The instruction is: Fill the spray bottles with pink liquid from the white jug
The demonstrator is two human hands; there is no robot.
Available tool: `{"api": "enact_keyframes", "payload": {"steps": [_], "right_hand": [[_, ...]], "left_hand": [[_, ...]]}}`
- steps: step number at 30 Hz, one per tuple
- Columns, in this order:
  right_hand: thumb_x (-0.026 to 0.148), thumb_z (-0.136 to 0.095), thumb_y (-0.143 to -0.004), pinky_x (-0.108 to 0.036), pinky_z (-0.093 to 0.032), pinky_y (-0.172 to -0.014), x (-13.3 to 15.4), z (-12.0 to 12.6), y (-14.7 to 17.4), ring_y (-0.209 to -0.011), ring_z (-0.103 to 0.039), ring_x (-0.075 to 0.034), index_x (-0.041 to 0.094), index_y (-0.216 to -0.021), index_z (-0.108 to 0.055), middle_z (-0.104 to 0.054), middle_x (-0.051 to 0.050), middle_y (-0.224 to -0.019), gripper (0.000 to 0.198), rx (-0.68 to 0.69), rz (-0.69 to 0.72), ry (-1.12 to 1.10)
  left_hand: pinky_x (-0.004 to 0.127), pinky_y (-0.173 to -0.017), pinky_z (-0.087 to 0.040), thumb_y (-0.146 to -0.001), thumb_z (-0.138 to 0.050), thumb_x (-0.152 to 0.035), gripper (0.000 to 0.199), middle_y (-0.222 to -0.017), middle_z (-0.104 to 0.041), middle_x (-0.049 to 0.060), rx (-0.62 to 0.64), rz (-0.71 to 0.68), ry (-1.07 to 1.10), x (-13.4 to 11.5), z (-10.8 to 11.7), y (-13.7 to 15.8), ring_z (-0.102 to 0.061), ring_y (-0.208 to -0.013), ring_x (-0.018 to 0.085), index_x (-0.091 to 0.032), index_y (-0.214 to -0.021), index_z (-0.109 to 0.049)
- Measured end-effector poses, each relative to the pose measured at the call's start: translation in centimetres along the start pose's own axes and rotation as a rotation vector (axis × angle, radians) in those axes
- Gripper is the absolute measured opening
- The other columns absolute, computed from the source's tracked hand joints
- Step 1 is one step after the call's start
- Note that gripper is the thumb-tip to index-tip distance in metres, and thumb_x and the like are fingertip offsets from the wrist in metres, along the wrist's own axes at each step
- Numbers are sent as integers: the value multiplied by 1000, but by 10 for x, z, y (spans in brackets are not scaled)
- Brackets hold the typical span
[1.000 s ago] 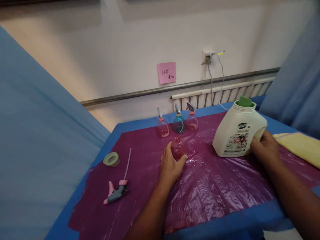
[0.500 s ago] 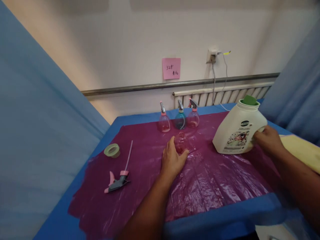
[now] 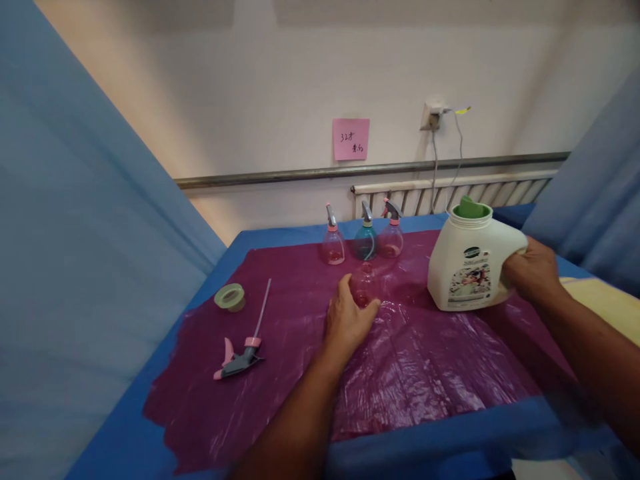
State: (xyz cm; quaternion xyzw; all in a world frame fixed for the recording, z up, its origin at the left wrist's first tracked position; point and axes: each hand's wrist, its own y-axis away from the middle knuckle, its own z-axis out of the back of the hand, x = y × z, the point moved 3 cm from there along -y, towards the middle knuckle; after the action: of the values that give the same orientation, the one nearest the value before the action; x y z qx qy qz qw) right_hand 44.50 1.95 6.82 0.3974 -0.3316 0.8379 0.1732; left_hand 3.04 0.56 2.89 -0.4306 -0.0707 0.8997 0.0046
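Note:
A clear pink spray bottle body [image 3: 365, 283] stands with its neck uncovered on the purple plastic sheet [image 3: 400, 360]. My left hand [image 3: 349, 315] is curved around its near left side, thumb and fingers on either side. In my right hand [image 3: 534, 272] is the handle of a white jug [image 3: 463, 267] with a printed label and an open mouth showing a green insert [image 3: 471, 208]. The jug is to the right of the bottle, its mouth leaning slightly left. A grey and pink spray head [image 3: 243, 360] with its thin tube lies at the left.
Behind the bottle stand two pink spray bottles [image 3: 333, 248] [image 3: 391, 241] and a blue one [image 3: 367, 243]. A pale green funnel-like cup [image 3: 231, 297] sits left. Yellow cloth [image 3: 605, 307] lies right. Blue curtains [image 3: 75, 233] flank the table; a radiator [image 3: 480, 190] and rail are behind.
The white jug has swung from leaning right to nearly upright, its mouth shifting left toward the pink bottle. My left hand stays around the bottle. The view has shifted slightly.

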Motion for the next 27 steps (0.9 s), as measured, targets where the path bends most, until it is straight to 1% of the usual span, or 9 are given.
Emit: {"api": "enact_keyframes", "payload": {"steps": [2, 4, 7, 11, 14, 19, 25, 27], "right_hand": [[48, -65, -69, -34, -54, -68, 15, 0, -1, -80, -67, -25, 18, -97, -80, -77, -6, -88, 44, 41, 5, -18], [46, -62, -66, -34, -51, -68, 32, 2, -2, -80, -65, -25, 19, -90, -77, -74, -5, -83, 39, 81, 26, 12], [44, -57, -63, -34, -46, -67, 59, 4, -3, -76, -62, -24, 22, -78, -70, -68, -3, -73, 29, 136, 86, 129], [42, -55, -66, -34, -42, -65, 84, 5, -4, -71, -62, -23, 25, -76, -67, -67, -2, -67, 23, 226, 169, 266], [41, -55, -69, -34, -43, -66, 93, 4, -5, -72, -64, -24, 26, -80, -68, -70, -2, -70, 22, 288, 197, 341], [39, -55, -72, -35, -41, -68, 100, 2, -7, -75, -66, -25, 28, -89, -68, -73, -3, -79, 24, 346, 268, 461], [46, -50, -81, -37, -39, -68, 106, 2, -11, -80, -67, -31, 30, -102, -72, -78, -9, -91, 35, 354, 343, 730], [48, -49, -85, -37, -38, -67, 109, 2, -12, -81, -68, -32, 29, -107, -74, -80, -10, -94, 38, 351, 377, 784]], "left_hand": [[55, -125, -50, -89, -88, -39, 89, -161, -66, 19, 4, 0, -6, 0, 0, 0, -65, -148, 41, -22, -165, -46], [56, -125, -50, -89, -88, -39, 90, -160, -66, 20, 3, 0, -4, 0, 0, 1, -64, -148, 42, -21, -166, -46], [56, -126, -49, -89, -88, -38, 89, -161, -66, 21, -1, -13, 7, -2, 1, 1, -63, -150, 42, -20, -165, -47], [54, -127, -48, -88, -88, -36, 87, -161, -66, 20, -4, -19, 19, -5, 2, 2, -63, -150, 40, -21, -164, -48], [52, -127, -48, -88, -88, -36, 88, -159, -68, 18, -1, -1, 21, -7, 4, 4, -64, -149, 39, -23, -165, -48], [55, -126, -49, -89, -87, -40, 89, -160, -68, 18, 8, -3, -2, -7, 4, 5, -64, -148, 41, -23, -168, -47], [54, -129, -48, -90, -87, -40, 89, -162, -66, 18, -2, -38, -17, -5, 2, 5, -63, -151, 40, -24, -168, -47], [54, -130, -47, -90, -87, -41, 90, -164, -65, 17, -2, -47, -20, -4, 1, 5, -62, -152, 40, -24, -168, -47]]}}
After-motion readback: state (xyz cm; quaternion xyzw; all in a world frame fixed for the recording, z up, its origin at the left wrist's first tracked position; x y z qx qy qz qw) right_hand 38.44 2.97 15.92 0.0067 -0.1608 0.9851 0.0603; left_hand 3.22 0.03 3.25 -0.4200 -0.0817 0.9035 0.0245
